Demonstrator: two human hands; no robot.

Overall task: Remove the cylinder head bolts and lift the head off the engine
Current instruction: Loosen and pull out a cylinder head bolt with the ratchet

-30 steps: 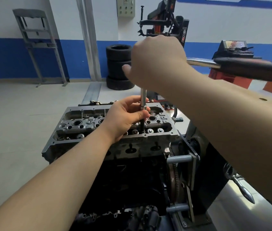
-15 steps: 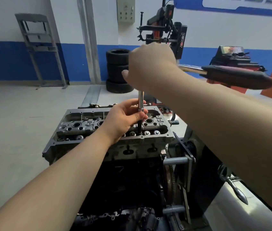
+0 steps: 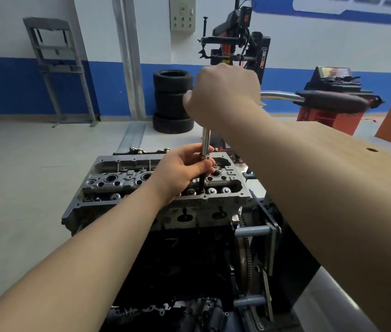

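Here, left hand (image 3: 182,168) pinching slim chrome extension bar (image 3: 205,143), ribbed grey cylinder head (image 3: 122,180)

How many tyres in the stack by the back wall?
3, stacked in one column on the floor by the grey post: top tyre, middle tyre, bottom tyre. The right hand overlaps the stack's right edge; none seems hidden.

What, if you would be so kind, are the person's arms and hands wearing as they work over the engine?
Nothing that shows: the left hand and the right hand are gloveless, and both forearms are bare, with no sleeve in view. I see no watch, ring or bracelet. The right forearm bears one small dark spot.
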